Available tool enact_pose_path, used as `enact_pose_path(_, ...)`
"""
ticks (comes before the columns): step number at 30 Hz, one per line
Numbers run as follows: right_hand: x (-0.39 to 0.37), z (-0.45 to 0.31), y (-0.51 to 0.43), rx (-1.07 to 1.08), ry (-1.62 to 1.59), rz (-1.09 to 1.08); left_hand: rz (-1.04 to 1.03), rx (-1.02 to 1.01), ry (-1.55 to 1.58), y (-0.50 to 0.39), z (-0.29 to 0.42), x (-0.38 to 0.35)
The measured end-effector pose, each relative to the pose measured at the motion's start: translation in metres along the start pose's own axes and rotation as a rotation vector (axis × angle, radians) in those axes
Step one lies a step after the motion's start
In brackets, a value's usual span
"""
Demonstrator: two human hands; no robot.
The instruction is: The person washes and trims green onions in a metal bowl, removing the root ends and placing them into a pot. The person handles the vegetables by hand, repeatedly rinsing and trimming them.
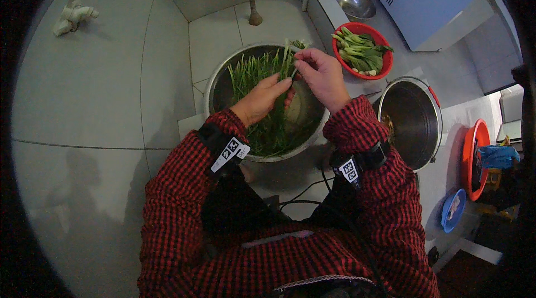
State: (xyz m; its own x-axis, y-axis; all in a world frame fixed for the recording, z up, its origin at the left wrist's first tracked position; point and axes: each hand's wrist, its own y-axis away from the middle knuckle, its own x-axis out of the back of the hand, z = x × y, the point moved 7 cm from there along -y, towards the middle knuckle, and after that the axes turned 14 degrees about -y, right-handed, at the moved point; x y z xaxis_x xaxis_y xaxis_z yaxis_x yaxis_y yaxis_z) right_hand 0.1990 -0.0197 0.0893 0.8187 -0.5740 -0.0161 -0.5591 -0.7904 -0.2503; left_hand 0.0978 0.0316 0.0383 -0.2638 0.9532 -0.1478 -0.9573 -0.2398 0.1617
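A wide metal basin [212, 86] stands on the floor before me, with many long thin green stalks [253, 72] lying along its left side and bottom. My left hand [268, 96] is over the basin, closed around a few of these stalks, with the thumb on top. Close by on the right, my right hand [321, 73] pinches at the upper part of the held stalks with thumb and forefinger. Pale stalk ends show just beyond the fingertips, at the basin's far rim. The fingers partly hide what is pinched.
At the upper right a red plastic basin [389, 65] holds leafy green vegetables and a few pale bulbs. A metal bucket [408, 124] stands right of my arm. Behind are a steel bowl [353, 1] and a pipe [251, 1]. An orange tub [469, 160] and blue basin [446, 222] sit far right.
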Motion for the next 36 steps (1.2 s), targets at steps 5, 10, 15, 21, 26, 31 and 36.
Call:
enact_pose_path(5, -0.004, -0.002, 0.004, 0.008, 0.143, -0.024, 0.023, 0.038, -0.240, -0.002, -0.006, 0.000)
enact_pose_path(10, 0.004, 0.008, 0.001, -0.201, 0.063, -0.008, -0.078, 0.020, -0.313, 0.004, -0.004, -0.005)
enact_pose_path(15, 0.029, 0.007, -0.003, -0.205, -0.357, 0.250, -0.134, 0.097, -0.158, 0.009, -0.006, -0.009)
enact_pose_path(21, 0.025, 0.021, 0.001, -0.394, -0.605, 0.221, -0.136, 0.102, 0.065, 0.009, 0.001, -0.009)
enact_pose_path(26, -0.009, 0.028, 0.013, -0.640, -0.791, -0.164, -0.111, 0.057, 0.080, 0.007, 0.002, -0.010)
enact_pose_path(31, -0.012, 0.033, 0.016, -0.649, -0.484, -0.219, -0.087, 0.047, -0.214, 0.007, -0.002, -0.011)
enact_pose_path(36, -0.001, 0.028, 0.012, -0.601, -0.426, -0.083, -0.076, 0.076, -0.172, 0.010, 0.005, -0.011)
